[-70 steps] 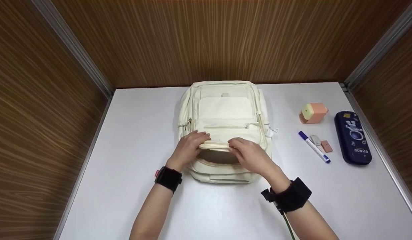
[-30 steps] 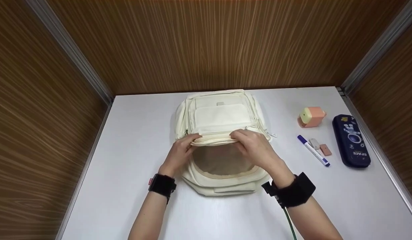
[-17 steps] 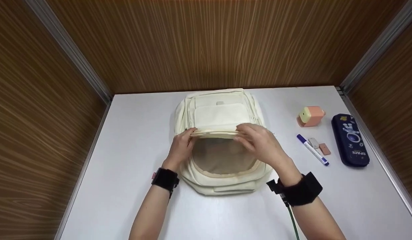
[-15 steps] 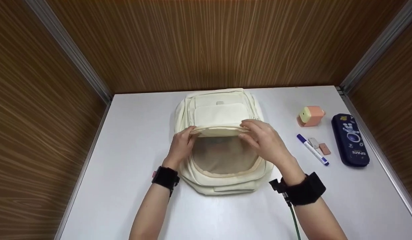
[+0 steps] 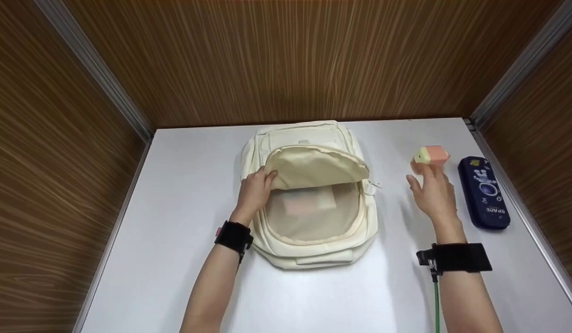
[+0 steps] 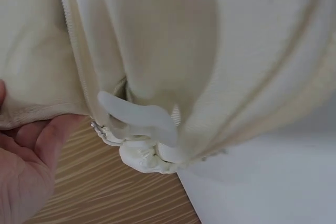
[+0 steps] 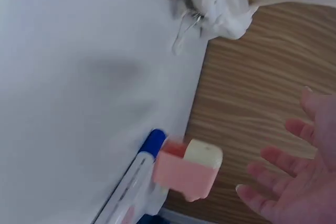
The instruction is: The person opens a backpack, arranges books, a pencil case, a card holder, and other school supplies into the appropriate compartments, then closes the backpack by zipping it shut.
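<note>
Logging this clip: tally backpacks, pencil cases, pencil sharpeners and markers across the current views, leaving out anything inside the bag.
Backpack: 1
Pencil case: 1
Pencil sharpener: 1
Marker: 1
Total: 4

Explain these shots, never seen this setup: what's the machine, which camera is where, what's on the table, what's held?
There's no machine: a person works bare-handed. The head view is from a camera worn on the head, looking down; each wrist view is from a camera on that wrist. On the white table are a cream backpack, what looks like a pink-and-yellow pencil sharpener, a dark blue pencil case and a marker. The left hand grips the backpack's raised flap. The right hand, near the sharpener, holds nothing.
</note>
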Demonstrator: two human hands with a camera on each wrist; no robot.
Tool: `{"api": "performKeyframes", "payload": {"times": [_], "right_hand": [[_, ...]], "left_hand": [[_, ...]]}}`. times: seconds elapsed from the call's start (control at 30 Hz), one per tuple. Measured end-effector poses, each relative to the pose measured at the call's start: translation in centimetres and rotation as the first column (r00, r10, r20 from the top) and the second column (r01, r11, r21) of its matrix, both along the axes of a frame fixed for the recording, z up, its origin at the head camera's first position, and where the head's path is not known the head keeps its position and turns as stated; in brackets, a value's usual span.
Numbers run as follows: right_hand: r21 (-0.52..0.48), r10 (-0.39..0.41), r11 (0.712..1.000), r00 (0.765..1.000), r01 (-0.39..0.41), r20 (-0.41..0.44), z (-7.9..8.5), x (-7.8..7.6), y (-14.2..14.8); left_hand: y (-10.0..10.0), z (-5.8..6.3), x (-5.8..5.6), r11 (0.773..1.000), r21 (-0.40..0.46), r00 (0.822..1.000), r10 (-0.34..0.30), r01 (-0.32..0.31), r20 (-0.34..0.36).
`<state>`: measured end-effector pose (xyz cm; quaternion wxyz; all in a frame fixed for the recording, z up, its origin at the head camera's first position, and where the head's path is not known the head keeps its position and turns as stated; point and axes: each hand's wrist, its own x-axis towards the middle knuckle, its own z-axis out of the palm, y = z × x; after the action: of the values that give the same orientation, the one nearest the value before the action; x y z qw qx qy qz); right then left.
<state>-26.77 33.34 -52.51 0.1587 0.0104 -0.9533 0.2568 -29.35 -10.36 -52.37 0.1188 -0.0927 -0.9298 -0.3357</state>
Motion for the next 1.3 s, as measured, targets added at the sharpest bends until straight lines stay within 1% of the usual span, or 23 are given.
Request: {"api": "performKeyframes", "payload": {"times": [0.1, 0.2, 0.27, 0.33, 0.37, 0.43, 0.5, 0.53, 0.57, 0.6, 0.67, 0.73, 0.8, 0.93, 1.17, 1.23, 1.3], "right_hand": [[0.03, -0.111, 0.994, 0.99, 0.109, 0.082, -0.7, 0.1, 2.9], [0.038, -0.189, 0.982, 0.967, 0.185, 0.17, -1.5, 0.6, 5.6], [0.046, -0.238, 0.971, 0.944, 0.234, 0.229, -2.1, 1.2, 7.1], [0.054, -0.291, 0.956, 0.912, 0.288, 0.29, -2.6, 1.8, 8.4], [0.055, -0.321, 0.945, 0.888, 0.321, 0.328, -2.8, 2.1, 8.9], [0.062, -0.382, 0.918, 0.834, 0.391, 0.399, -3.2, 2.6, 9.7], [0.056, -0.427, 0.89, 0.784, 0.452, 0.451, -3.5, 3.1, 10.3], [0.05, -0.442, 0.877, 0.764, 0.477, 0.471, -3.6, 3.3, 10.5], [0.042, -0.455, 0.866, 0.75, 0.498, 0.481, -3.7, 3.5, 10.7], [0.038, -0.462, 0.859, 0.743, 0.51, 0.484, -3.8, 3.6, 10.8], [0.033, -0.469, 0.853, 0.737, 0.521, 0.488, -4.0, 3.8, 11.0], [0.042, -0.474, 0.851, 0.732, 0.523, 0.49, -4.2, 3.8, 11.1], [0.062, -0.483, 0.849, 0.722, 0.525, 0.495, -4.2, 3.8, 11.1], [0.061, -0.487, 0.844, 0.712, 0.533, 0.506, -4.3, 3.5, 11.0], [0.011, -0.454, 0.85, 0.723, 0.526, 0.521, -4.0, 3.5, 10.7], [0.006, -0.456, 0.849, 0.728, 0.528, 0.512, -3.6, 3.4, 10.5], [0.003, -0.47, 0.842, 0.732, 0.539, 0.492, -2.9, 3.2, 10.2]], "left_hand": [[0.3, 0.3, -0.2, 0.999, -0.018, 0.998, 0.034, -0.033, 0.045], [0.4, 0.4, -0.3, 0.999, -0.022, 0.997, 0.043, -0.041, 0.063], [0.4, 0.4, -0.3, 0.999, -0.018, 0.996, 0.049, -0.047, 0.078], [0.4, 0.4, -0.4, 0.998, -0.015, 0.995, 0.055, -0.054, 0.086], [0.4, 0.3, -0.4, 0.998, -0.013, 0.995, 0.056, -0.055, 0.087], [0.3, 0.3, -0.4, 0.998, -0.007, 0.995, 0.056, -0.056, 0.088], [0.3, 0.3, -0.4, 0.998, -0.002, 0.994, 0.055, -0.055, 0.09], [0.3, 0.2, -0.4, 0.998, 0.0, 0.994, 0.055, -0.055, 0.093], [0.3, 0.2, -0.4, 0.998, 0.004, 0.994, 0.054, -0.055, 0.097], [0.3, 0.2, -0.3, 0.999, 0.007, 0.994, 0.053, -0.054, 0.101], [0.3, 0.2, -0.2, 0.999, 0.007, 0.993, 0.051, -0.052, 0.106], [0.3, 0.1, -0.1, 0.999, 0.002, 0.993, 0.051, -0.052, 0.103], [0.3, 0.1, -0.1, 0.999, -0.004, 0.994, 0.048, -0.048, 0.098], [0.4, -0.1, -0.1, 0.999, -0.018, 0.997, 0.046, -0.044, 0.067], [0.5, -0.5, 0.2, 0.999, -0.018, 0.998, 0.036, -0.035, 0.06], [0.5, -0.5, 0.3, 0.999, -0.017, 0.998, 0.035, -0.034, 0.055], [0.5, -0.6, 0.3, 0.999, -0.012, 0.998, 0.038, -0.037, 0.049]]}}
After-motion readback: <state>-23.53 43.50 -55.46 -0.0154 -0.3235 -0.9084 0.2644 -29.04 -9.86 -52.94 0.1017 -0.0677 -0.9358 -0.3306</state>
